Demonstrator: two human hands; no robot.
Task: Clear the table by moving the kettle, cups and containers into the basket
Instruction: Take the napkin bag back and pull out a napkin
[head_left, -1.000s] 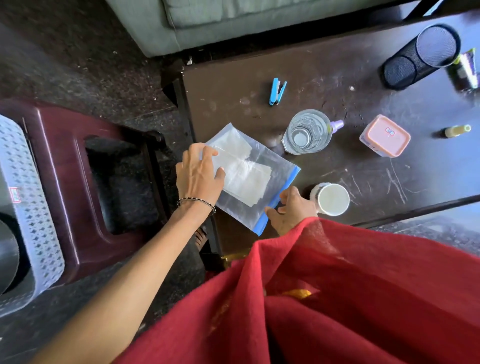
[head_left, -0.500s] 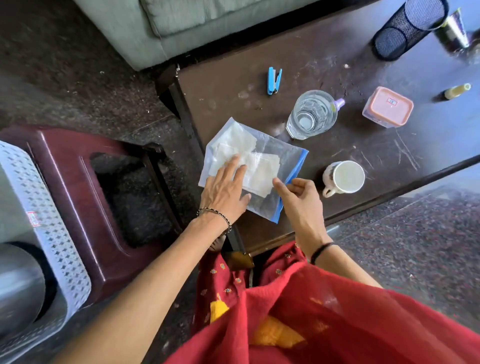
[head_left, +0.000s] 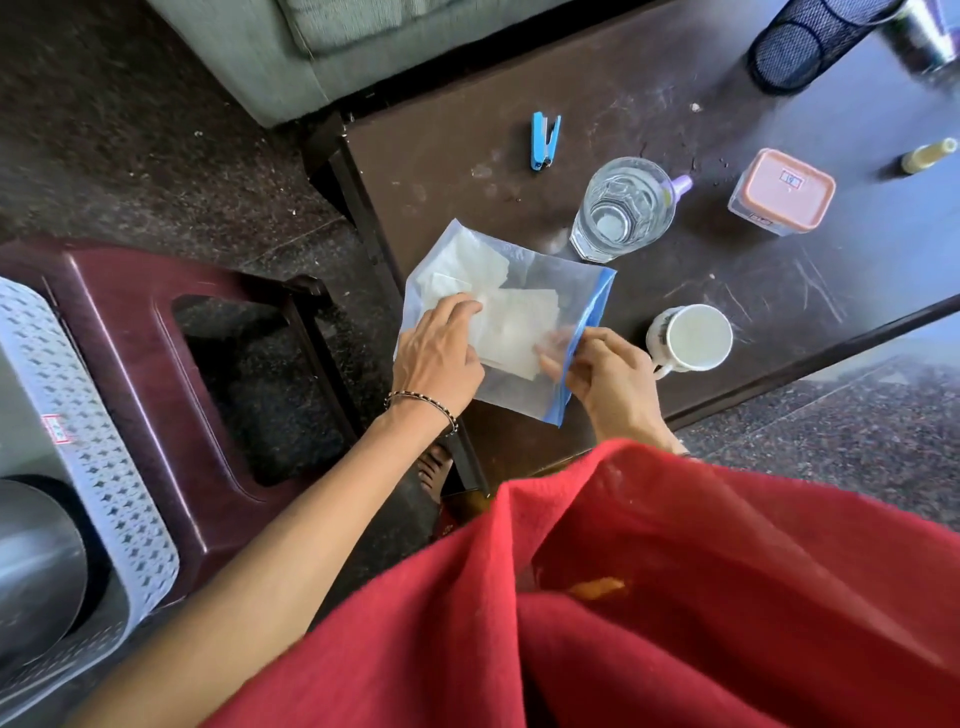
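A clear zip bag (head_left: 524, 280) with white sheets inside lies at the near left corner of the dark table (head_left: 519, 156). My left hand (head_left: 441, 353) presses flat on its left side. My right hand (head_left: 602, 369) pinches the bag's blue zip edge. A white cup (head_left: 691, 338) stands right beside my right hand. Farther back stand a clear glass (head_left: 621, 208) and a lidded pink-topped container (head_left: 784, 189). The white perforated basket (head_left: 98, 467) sits at the far left with a steel vessel (head_left: 36, 561) inside.
A blue stapler (head_left: 544, 139), a black mesh holder (head_left: 810, 41) lying on its side and a small yellow bottle (head_left: 927, 155) are on the table. A maroon plastic stool (head_left: 171, 395) stands between basket and table. A grey sofa (head_left: 322, 47) is behind. Red cloth fills the foreground.
My right hand has closed its pinch on the blue zip edge, and my left hand has shifted slightly toward the bag's left side. The view has tilted a little.
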